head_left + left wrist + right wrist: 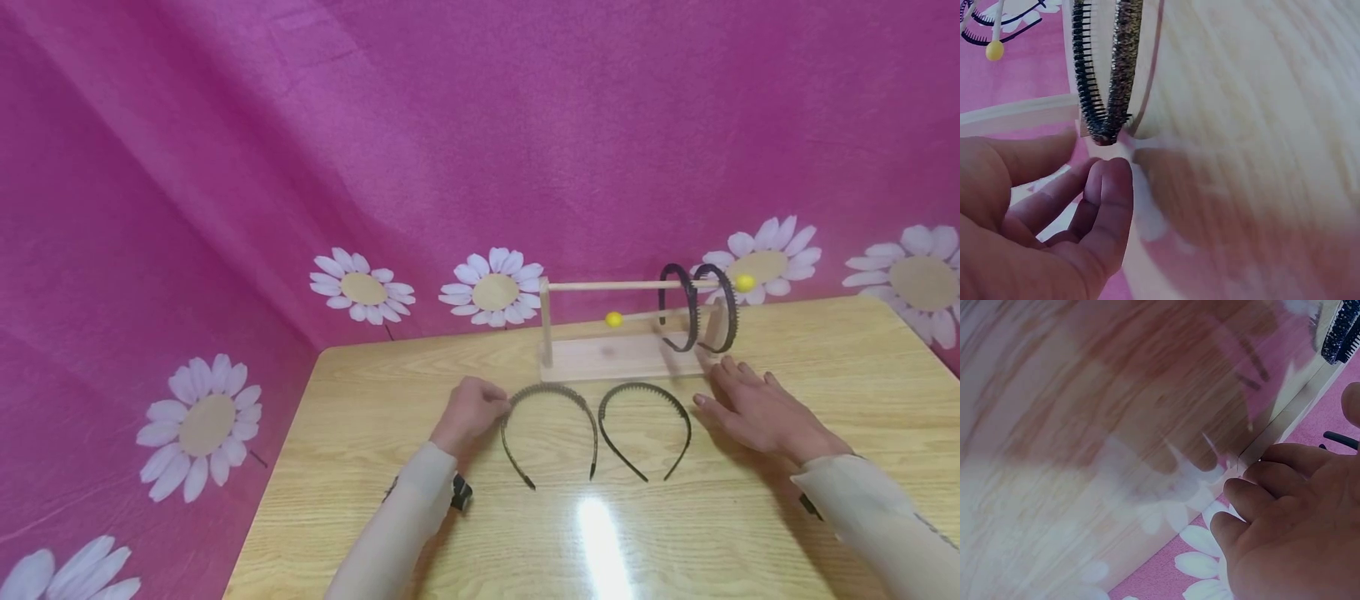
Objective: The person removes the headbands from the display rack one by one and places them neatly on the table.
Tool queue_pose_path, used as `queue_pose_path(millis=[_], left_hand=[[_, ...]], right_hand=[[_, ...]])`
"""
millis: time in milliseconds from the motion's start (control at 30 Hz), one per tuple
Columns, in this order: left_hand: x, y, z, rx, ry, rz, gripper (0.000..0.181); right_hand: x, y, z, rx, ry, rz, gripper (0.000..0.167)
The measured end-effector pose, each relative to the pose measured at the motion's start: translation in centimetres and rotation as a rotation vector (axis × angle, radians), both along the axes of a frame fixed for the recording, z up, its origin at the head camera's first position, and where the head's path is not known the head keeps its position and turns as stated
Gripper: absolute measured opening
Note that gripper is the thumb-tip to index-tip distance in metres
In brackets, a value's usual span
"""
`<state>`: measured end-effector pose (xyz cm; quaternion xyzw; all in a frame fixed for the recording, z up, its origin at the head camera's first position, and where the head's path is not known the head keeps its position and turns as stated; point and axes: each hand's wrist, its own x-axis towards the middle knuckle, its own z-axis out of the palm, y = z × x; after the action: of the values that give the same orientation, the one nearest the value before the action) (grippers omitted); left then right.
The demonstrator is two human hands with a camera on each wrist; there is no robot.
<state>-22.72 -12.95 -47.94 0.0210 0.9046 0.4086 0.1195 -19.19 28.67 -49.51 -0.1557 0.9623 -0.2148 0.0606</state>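
Two toothed headbands lie on the table in the head view: a left one [551, 389] with a glittery surface and a dark right one [645, 387], their tips toward me. My left hand [470, 412] is beside the left headband. In the left wrist view, its fingers [1113, 194] bend loosely just below that headband [1124, 62], with a gap between thumb and fingertips. My right hand [765, 414] has its fingers spread at the front right corner of a wooden stand [600, 360]; whether they touch it, I cannot tell. Two dark headbands [726, 333] hang on the stand's upper rod.
Yellow balls cap the upper rod [745, 283] and the lower rod [614, 319]. Behind the wooden table [360, 500] hangs a pink cloth [480, 150] with white daisies. A bright light reflection lies on the tabletop near the front.
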Motion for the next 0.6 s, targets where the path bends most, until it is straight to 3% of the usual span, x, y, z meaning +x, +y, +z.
queue_pose_path(millis=[133, 267, 467, 600], left_hand=[[-0.1, 0.5, 0.7, 0.019, 0.024, 0.031, 0.022], [-0.2, 1.9, 1.8, 0.063, 0.089, 0.06, 0.021], [-0.1, 4.2, 3.4, 0.102, 0.165, 0.017, 0.028], [0.0, 5.8, 4.1, 0.148, 0.161, 0.001, 0.026]], right_hand=[[0.0, 0.1, -0.1, 0.004, 0.007, -0.003, 0.074], [0.0, 0.1, -0.2, 0.019, 0.009, -0.002, 0.076], [0.0, -0.1, -0.3, 0.054, 0.023, 0.004, 0.076], [-0.1, -0.1, -0.1, 0.067, 0.034, 0.009, 0.075]])
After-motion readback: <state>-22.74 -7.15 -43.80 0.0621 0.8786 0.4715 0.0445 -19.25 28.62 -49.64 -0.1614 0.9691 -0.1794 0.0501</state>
